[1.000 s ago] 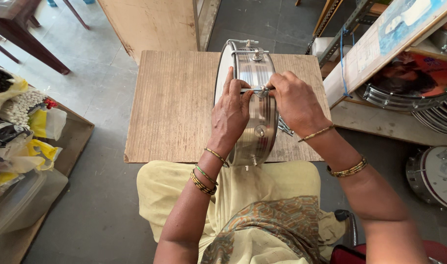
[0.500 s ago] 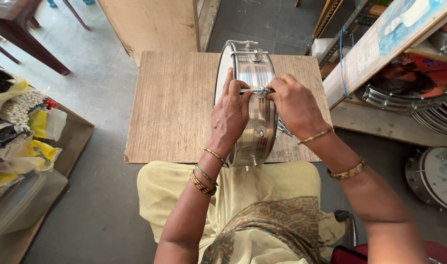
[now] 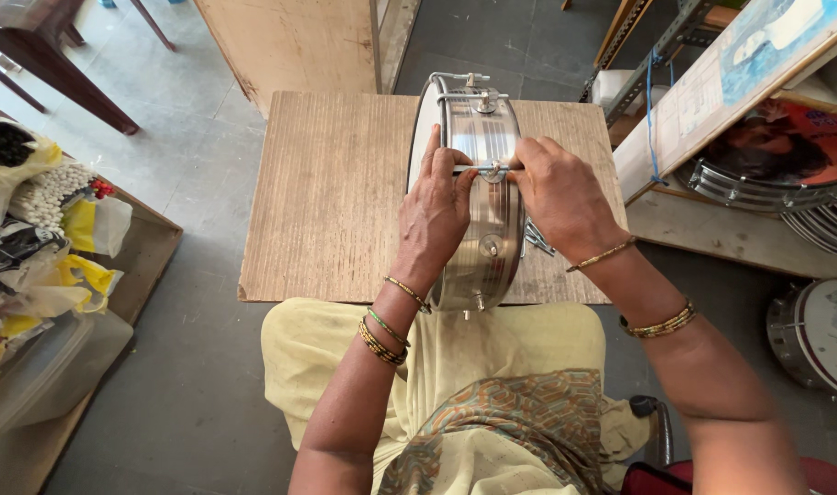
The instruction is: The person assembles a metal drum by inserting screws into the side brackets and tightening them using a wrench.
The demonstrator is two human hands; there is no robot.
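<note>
A shiny metal drum [image 3: 481, 124] with a white skin stands on its edge on a low wooden board [image 3: 340, 197] in front of my lap. My left hand [image 3: 435, 215] lies flat against the drum's near side and rim, steadying it. My right hand [image 3: 558, 197] pinches a thin metal tension rod [image 3: 485, 169] that crosses the drum's shell at a small lug. A second rod and lug [image 3: 473, 94] sit higher on the shell. Both wrists wear bangles.
Several finished drums [image 3: 776, 183] lie stacked on a shelf at the right, another drum [image 3: 821, 335] on the floor below. Loose metal parts [image 3: 536, 240] rest on the board by the drum. Bags and a plastic tub [image 3: 43, 275] crowd the left.
Both hands stay on the drum and the rod; my right hand's fingers have shifted slightly at the rod. The drum has not moved.
</note>
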